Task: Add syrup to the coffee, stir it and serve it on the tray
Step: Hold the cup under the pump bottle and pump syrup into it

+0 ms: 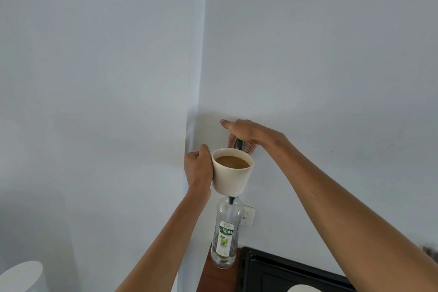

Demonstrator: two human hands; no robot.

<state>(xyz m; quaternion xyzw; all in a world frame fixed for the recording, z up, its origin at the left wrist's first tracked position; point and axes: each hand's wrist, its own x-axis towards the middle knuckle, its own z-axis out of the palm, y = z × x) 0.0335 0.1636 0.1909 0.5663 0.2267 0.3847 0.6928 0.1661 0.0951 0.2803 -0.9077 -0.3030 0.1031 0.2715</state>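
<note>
A cream cup [231, 176] filled with brown coffee [232, 162] is held up in the air by my left hand [198, 168], which grips its left side. Directly below and behind the cup stands a clear syrup bottle [225, 232] with a green label and a dark pump. My right hand [241, 134] lies palm-down over the pump head [239, 144], just behind the cup's rim, fingers curled around it. A black tray [272, 270] lies at the bottom right, partly hidden by my right forearm.
The bottle stands on a brown wooden surface [206, 275] against a white wall with a socket [248, 215]. A white round object [23, 276] sits at the bottom left. A pale round thing [302, 289] shows on the tray's lower edge.
</note>
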